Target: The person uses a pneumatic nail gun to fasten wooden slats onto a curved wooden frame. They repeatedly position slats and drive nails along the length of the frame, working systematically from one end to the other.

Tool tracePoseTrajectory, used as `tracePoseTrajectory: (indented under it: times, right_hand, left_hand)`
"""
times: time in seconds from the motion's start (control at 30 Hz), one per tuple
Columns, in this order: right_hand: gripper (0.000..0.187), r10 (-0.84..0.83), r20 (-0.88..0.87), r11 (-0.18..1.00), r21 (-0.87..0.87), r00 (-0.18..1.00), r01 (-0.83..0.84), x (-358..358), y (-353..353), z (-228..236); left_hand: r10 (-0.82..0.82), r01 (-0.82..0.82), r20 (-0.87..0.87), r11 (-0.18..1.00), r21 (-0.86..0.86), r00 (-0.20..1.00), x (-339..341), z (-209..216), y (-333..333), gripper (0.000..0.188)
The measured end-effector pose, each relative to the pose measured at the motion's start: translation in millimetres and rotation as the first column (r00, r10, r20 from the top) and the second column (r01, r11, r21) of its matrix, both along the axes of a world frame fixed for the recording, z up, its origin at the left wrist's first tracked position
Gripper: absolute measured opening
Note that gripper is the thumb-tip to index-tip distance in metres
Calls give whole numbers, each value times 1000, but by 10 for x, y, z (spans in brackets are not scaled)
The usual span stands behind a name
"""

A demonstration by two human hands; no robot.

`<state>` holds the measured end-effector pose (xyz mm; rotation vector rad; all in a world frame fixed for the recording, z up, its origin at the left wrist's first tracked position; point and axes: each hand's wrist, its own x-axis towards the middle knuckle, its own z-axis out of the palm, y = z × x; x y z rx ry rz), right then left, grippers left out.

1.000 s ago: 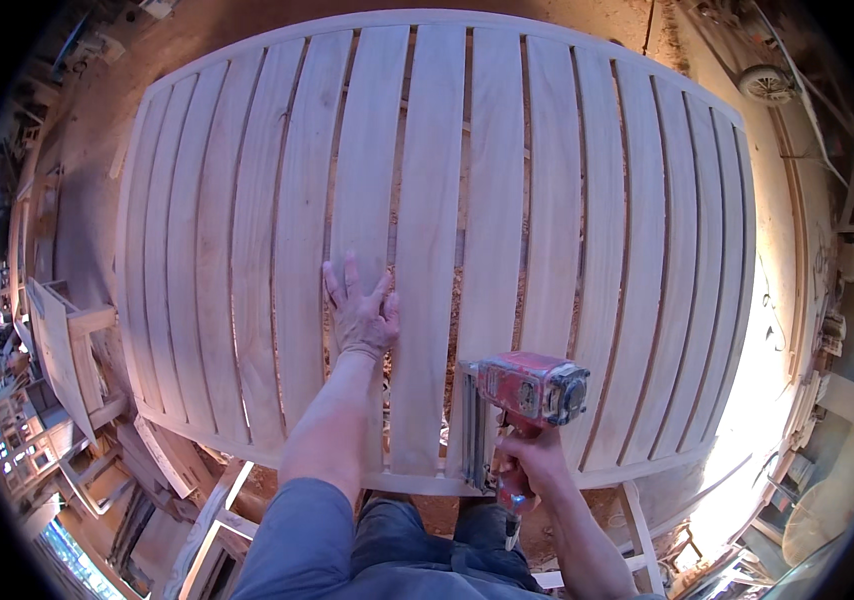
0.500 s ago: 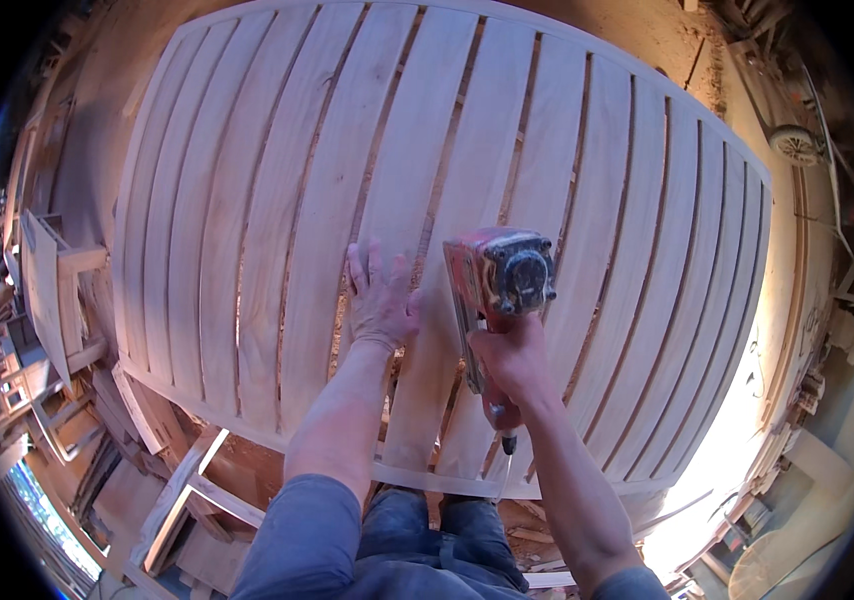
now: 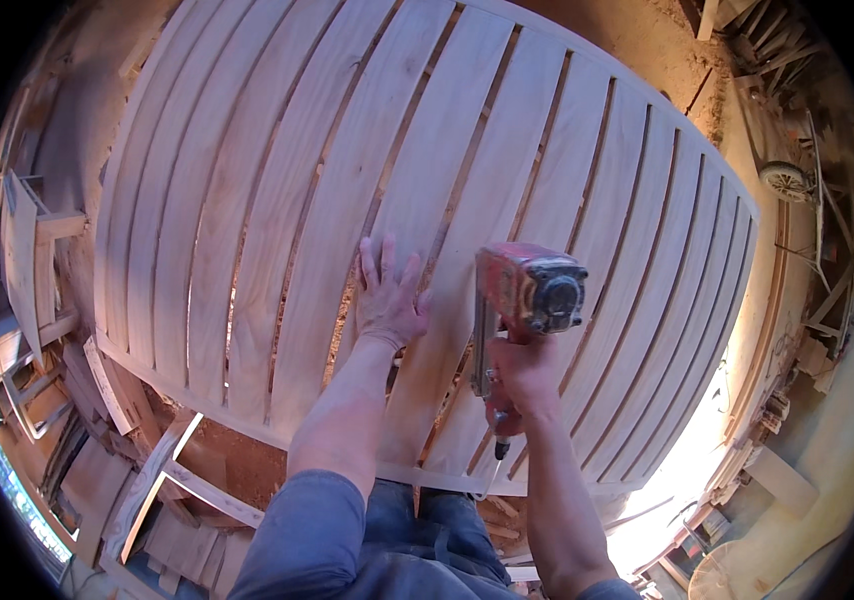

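Observation:
A large panel of pale wooden slats (image 3: pixel 347 190), set in a frame with narrow gaps between them, spreads out in front of me. My left hand (image 3: pixel 390 303) lies flat on the slats near the middle, its fingers spread. Wrapped round the handle of a red and black nail gun (image 3: pixel 532 287) is my right hand (image 3: pixel 524 380). The gun stands over the slats to the right of my left hand; whether its nose touches the wood is hidden. A thin air hose hangs from the handle's lower end toward the panel's near edge.
Wooden frames (image 3: pixel 162 470) stand at the lower left, beside the panel's near corner. More wooden furniture parts (image 3: pixel 32 260) are at the far left. A spoked wheel (image 3: pixel 785 181) and scrap timber lie at the right. Sawdust covers the ground beyond the panel.
The nail gun and my right hand have moved right across the slats. My left hand stays flat, slightly farther right in view. The whole view has turned a little.

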<state>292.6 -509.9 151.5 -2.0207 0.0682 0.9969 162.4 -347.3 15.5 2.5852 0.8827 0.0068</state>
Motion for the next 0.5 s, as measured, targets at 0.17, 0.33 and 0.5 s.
tracePoseTrajectory:
  times: [0.17, 0.33, 0.5]
  right_hand:
    - [19, -8, -34, 995, -99, 999, 4, 68, -76, -61]
    - [20, -25, -6, 998, -61, 1000, 24, 25, -18, 17]
    - [29, -199, 3, 976, 92, 980, 198, -46, -224, 129]
  left_hand:
    - [0, 0, 14, 1000, 1, 1000, 2, 7, -1, 66]
    - [-3, 3, 17, 1000, -7, 1000, -26, 3, -18, 65]
    - [7, -8, -24, 1000, -12, 1000, 24, -19, -2, 64]
